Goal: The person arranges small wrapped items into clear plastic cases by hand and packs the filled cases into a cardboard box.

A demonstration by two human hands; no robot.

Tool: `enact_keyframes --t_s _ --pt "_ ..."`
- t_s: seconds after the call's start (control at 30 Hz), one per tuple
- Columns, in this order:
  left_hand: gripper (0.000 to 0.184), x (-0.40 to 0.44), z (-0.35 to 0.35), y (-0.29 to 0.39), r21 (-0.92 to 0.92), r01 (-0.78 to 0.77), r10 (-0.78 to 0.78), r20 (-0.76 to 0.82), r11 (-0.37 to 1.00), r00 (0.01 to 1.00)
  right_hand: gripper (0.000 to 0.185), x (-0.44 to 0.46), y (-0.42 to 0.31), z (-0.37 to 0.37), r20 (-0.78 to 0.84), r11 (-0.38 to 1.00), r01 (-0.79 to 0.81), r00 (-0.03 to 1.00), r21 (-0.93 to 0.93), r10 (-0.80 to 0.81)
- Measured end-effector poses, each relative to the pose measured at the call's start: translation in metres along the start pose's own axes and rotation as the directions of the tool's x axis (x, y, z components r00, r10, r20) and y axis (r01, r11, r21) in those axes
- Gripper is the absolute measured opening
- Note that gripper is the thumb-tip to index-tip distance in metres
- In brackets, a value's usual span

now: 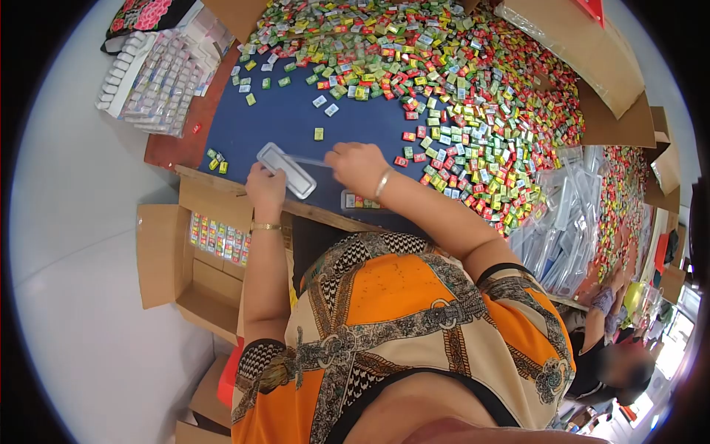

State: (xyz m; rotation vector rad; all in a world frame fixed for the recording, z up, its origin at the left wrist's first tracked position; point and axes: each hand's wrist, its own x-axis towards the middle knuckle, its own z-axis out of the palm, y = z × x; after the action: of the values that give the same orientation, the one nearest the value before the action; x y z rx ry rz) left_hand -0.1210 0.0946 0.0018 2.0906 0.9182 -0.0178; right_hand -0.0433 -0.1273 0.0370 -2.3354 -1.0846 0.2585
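Note:
My left hand (266,186) is closed on one end of a long clear plastic case (288,172), tilted above the blue table top. Beside it, my right hand (360,169) has its fingers pinched on a thin clear plastic piece (309,160) that reaches toward the case; whether the two are joined I cannot tell. Beneath my right wrist lies another clear case (346,199) with small coloured boxes in it, partly hidden. One small yellow-green box (319,134) lies alone just beyond my hands.
A big heap of small red, green and yellow boxes (473,96) covers the far and right side. Clear plastic cases (555,222) are piled at right. Packed white trays (159,81) stand far left. An open carton (159,255) is at lower left. Another person (592,325) works at right.

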Motion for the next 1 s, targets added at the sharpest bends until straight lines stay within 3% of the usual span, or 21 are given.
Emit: enact_keyframes --t_s 0.03,0.07,0.17,0.2,0.3,0.37,0.43,0.5,0.63,0.73,0.83,0.9,1.0 --pt "0.042 -0.003 -0.007 -0.003 0.232 -0.047 0.053 -0.02 0.971 0.998 0.012 -0.012 0.004 -0.006 0.012 0.991 0.046 0.999 -0.123 -0.045" --pt "0.042 -0.011 -0.013 0.004 0.232 -0.046 0.052 -0.022 0.972 0.998 0.012 -0.022 0.009 -0.012 0.029 0.965 0.095 0.995 -0.245 -0.091" --pt "0.037 -0.037 -0.024 0.028 0.649 -0.127 0.299 -0.162 0.75 0.94 0.008 -0.049 0.025 -0.015 0.129 0.924 0.118 0.989 -0.363 -0.075" --pt "0.037 -0.036 -0.02 0.03 0.646 -0.128 0.299 -0.162 0.752 0.941 0.008 -0.051 0.031 -0.018 0.13 0.923 0.118 0.989 -0.366 -0.074" --pt "0.033 -0.019 0.0 0.042 0.468 -0.615 0.712 -0.043 0.634 0.701 0.01 -0.04 0.043 -0.036 0.281 0.969 -0.046 0.953 -0.241 0.115" --pt "0.036 -0.003 0.021 0.062 0.299 -0.719 0.738 0.064 0.628 0.671 0.015 -0.01 0.06 -0.04 0.051 0.964 -0.116 0.99 -0.241 0.132" --pt "0.038 0.018 0.042 0.067 0.282 -0.719 0.713 0.145 0.635 0.686 0.019 0.025 0.081 -0.036 -0.313 0.972 -0.112 0.949 -0.208 0.042" --pt "0.04 0.031 0.057 0.078 0.27 -0.721 0.686 0.224 0.639 0.692 0.02 0.048 0.098 -0.033 -0.323 0.963 -0.081 0.946 -0.257 -0.006" --pt "0.041 0.038 0.073 0.095 0.162 -0.707 0.704 0.086 0.688 0.705 0.024 0.063 0.109 -0.028 -0.281 0.941 0.015 0.953 -0.338 -0.116" --pt "0.045 0.039 0.079 0.099 0.215 -0.794 0.753 0.252 0.568 0.607 0.027 0.042 0.115 -0.032 -0.178 0.937 0.087 0.972 -0.338 -0.155" --pt "0.046 0.018 0.086 0.093 0.134 -0.795 0.739 0.305 0.591 0.601 0.03 0.016 0.114 -0.034 -0.067 0.987 0.141 0.987 -0.082 -0.146" --pt "0.046 0.011 0.088 0.09 0.096 -0.793 0.729 0.338 0.602 0.595 0.03 0.006 0.113 -0.036 -0.096 0.985 0.145 0.983 -0.094 -0.154" --pt "0.043 0.01 0.09 0.091 0.116 -0.785 0.775 0.128 0.608 0.619 0.03 -0.005 0.108 -0.041 -0.162 0.981 0.15 0.972 -0.126 -0.169"
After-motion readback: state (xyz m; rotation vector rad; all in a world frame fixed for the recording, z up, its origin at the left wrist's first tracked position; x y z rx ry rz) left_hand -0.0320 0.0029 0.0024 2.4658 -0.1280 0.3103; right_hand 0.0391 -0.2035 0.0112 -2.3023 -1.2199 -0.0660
